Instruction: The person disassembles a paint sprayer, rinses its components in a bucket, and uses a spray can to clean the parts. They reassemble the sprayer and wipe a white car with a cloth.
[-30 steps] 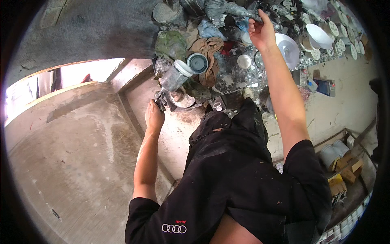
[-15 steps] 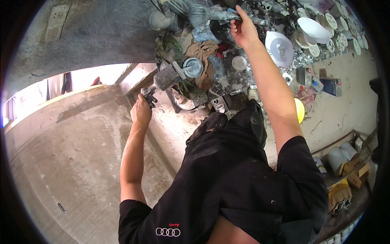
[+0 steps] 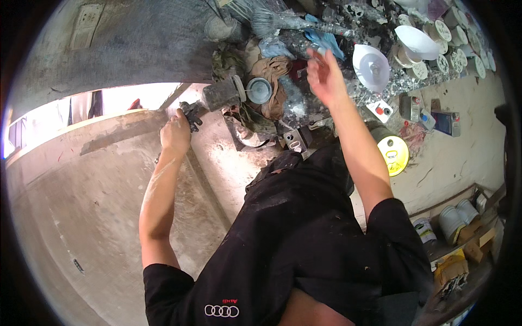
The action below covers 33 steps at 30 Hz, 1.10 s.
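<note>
My left hand [image 3: 175, 133] is closed round a dark paint spray gun [image 3: 191, 115]. Its grey, smeared cup [image 3: 220, 95] points toward the bench, and the pale rim sits beside a round tub of blue-grey paint [image 3: 259, 90] with a thin stick in it. Over the bench, my right hand [image 3: 325, 79] has its fingers apart, with nothing plainly held; the fingertips are slightly blurred. Just beyond them lies a crumpled blue cloth [image 3: 324, 42]. A paint-crusted brush [image 3: 272, 23] lies farther left on the bench.
Brown rags [image 3: 274, 81] surround the tub. White paper strainers [image 3: 372, 68] and several pale cups [image 3: 457, 35] stand at the far right. Metal cans [image 3: 296, 141] and a yellow-topped can [image 3: 392, 156] stand nearer me. A grey panel [image 3: 130, 49] borders the bench at left.
My right hand has let go of the blue cloth and come nearer; the pale round lid seen earlier is now hidden behind it. The spray gun has shifted left and up, its cup tilting more level.
</note>
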### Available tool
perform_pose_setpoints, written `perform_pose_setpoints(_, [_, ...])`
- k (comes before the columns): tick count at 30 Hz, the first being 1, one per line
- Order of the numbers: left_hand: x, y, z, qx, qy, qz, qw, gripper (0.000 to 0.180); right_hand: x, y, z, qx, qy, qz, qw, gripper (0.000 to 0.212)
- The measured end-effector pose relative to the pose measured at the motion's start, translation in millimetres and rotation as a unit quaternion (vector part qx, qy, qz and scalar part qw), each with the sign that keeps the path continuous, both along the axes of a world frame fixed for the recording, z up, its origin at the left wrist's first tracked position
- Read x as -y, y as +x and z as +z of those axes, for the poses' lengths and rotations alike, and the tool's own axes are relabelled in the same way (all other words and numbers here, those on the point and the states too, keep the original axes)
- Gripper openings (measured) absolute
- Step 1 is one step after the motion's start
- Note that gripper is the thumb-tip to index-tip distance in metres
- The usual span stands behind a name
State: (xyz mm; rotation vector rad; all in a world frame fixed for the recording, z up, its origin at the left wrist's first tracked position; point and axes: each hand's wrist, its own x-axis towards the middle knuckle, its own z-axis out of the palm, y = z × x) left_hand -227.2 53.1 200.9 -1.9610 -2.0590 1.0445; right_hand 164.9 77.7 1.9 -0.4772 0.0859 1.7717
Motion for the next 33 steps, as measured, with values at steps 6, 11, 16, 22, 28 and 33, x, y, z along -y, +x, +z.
perform_pose_setpoints(6, [-1,-1,0,-0.012,0.011,-0.059,0.998,0.022,119,-8,-54,0.019,-0.121,0.112,0.986,0.049])
perform_pose_setpoints(11, [-9,-13,-27,0.061,0.028,-0.067,0.996,0.021,171,-7,-65,0.18,-0.19,0.174,0.949,0.043])
perform_pose_setpoints(16, [-7,-42,-65,0.152,0.007,-0.116,0.982,0.028,171,-36,-38,0.278,-0.195,0.176,0.924,0.04])
perform_pose_setpoints(22, [53,-28,-157,0.443,-0.194,0.111,0.868,0.067,155,-161,-22,0.59,-0.167,0.048,0.788,0.091])
perform_pose_setpoints(28, [195,49,-260,0.746,-0.302,0.314,0.503,0.025,161,-212,-38,0.859,-0.277,0.015,0.431,0.095])
perform_pose_setpoints(33, [250,74,-276,0.654,-0.202,0.25,0.685,0.042,155,-227,-52,0.877,-0.37,0.049,0.303,0.087])
